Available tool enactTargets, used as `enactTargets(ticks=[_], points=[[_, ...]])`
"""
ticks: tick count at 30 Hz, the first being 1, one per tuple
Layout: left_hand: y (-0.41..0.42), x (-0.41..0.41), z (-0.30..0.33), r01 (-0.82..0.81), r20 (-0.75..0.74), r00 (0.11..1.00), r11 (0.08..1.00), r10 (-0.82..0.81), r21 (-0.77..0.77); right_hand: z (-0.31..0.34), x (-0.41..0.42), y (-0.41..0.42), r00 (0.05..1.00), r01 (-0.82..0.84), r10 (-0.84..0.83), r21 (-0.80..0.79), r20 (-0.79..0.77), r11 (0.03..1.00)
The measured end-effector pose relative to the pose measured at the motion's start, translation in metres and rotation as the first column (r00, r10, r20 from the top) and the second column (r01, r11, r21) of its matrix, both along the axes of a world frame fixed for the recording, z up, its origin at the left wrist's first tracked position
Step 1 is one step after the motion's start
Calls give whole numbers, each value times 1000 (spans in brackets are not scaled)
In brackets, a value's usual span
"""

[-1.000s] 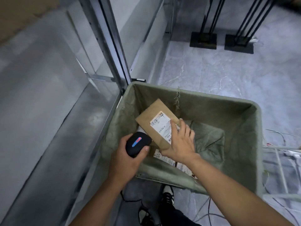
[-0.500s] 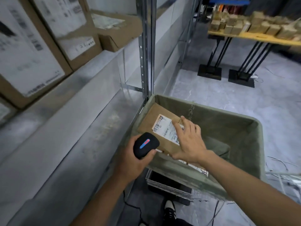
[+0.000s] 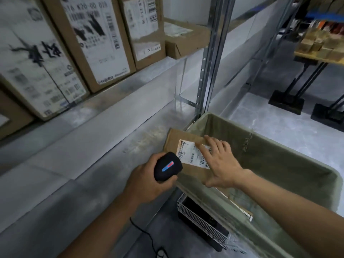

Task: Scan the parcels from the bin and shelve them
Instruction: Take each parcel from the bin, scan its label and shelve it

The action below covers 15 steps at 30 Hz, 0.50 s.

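Right hand [image 3: 221, 164] grips a brown parcel [image 3: 188, 146], fingers across its white label [image 3: 191, 155], above the green bin's [image 3: 279, 164] near-left corner beside the shelf [image 3: 111, 127]; left hand [image 3: 147, 181] clasps a black scanner [image 3: 167, 166].

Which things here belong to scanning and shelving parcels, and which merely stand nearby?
Job:
- scanner in left hand
- brown parcel held by right hand
- green bin
- shelf

Nearby:
- boxes already shelved
- black crate
- table of small boxes
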<state>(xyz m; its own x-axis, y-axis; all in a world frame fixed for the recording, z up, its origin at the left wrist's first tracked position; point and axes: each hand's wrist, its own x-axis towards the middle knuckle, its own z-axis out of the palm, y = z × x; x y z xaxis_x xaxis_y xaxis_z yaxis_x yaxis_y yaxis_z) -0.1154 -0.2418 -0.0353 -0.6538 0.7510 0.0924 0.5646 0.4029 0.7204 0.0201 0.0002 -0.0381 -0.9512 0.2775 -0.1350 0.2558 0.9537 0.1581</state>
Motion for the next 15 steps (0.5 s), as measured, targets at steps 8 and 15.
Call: enactTargets(ticks=[8, 15], points=[[-36, 23, 5, -129, -221, 971, 975, 87, -182, -6, -29, -9, 949, -317, 317, -36, -8, 948], [-94, 43, 21, -225, -304, 943, 932, 134, -285, -14, -64, -50, 832, -554, 553, -61, -32, 830]])
